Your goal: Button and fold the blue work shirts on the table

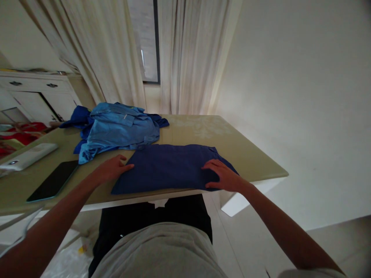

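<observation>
A dark blue garment [168, 168], folded into a flat, wide shape, lies along the table's front edge. Whether it is trousers or a shirt I cannot tell. At its left edge is my left hand [113, 168], open, with thumb and fingers apart and the thumb tip reaching the cloth. My right hand [223, 175] rests on the garment's right part, open, its fingers and thumb spread over the fabric. Behind the garment lies a loose heap of clothes: a light blue shirt [121, 125] on top of darker blue cloth [78, 117].
On the left of the table [246, 150] lie a black phone or tablet [55, 180] and a white box-shaped device [31, 154]. Red cloth [27, 129] shows beyond. A wall [290, 96] stands at right, curtains [194, 58] behind, a white cabinet [37, 90] at far left.
</observation>
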The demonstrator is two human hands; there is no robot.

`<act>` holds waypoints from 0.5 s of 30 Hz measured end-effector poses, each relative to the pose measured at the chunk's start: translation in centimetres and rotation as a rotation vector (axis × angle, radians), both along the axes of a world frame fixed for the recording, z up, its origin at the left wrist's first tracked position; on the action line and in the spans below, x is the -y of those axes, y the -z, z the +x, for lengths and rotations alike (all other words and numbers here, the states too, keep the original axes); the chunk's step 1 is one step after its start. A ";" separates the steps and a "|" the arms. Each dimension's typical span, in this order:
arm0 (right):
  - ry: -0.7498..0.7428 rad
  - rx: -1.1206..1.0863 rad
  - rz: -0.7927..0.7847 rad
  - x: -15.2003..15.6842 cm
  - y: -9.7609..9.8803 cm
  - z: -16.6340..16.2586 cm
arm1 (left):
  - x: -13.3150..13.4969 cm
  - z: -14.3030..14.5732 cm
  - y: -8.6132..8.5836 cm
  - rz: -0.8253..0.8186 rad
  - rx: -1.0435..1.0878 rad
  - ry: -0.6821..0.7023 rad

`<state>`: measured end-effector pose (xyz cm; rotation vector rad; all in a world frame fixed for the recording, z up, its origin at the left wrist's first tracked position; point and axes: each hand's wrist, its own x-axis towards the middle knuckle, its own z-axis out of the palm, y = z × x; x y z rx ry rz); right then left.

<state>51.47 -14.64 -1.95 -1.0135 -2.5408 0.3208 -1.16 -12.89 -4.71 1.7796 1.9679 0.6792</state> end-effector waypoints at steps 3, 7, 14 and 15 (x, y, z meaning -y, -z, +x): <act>-0.054 0.095 0.035 2.8 0.1 -0.9 | 2.3 -0.6 0.1 0.004 -0.064 0.062; -0.082 0.157 0.111 2.6 0.8 -0.4 | 4.3 0.9 0.5 0.047 -0.076 0.031; 0.569 0.413 0.321 -7.3 -1.5 8.1 | 11.8 13.7 -2.1 -0.167 0.189 0.530; 0.672 0.426 0.334 -8.3 -2.1 9.0 | 12.8 15.4 -2.9 -0.257 0.196 0.630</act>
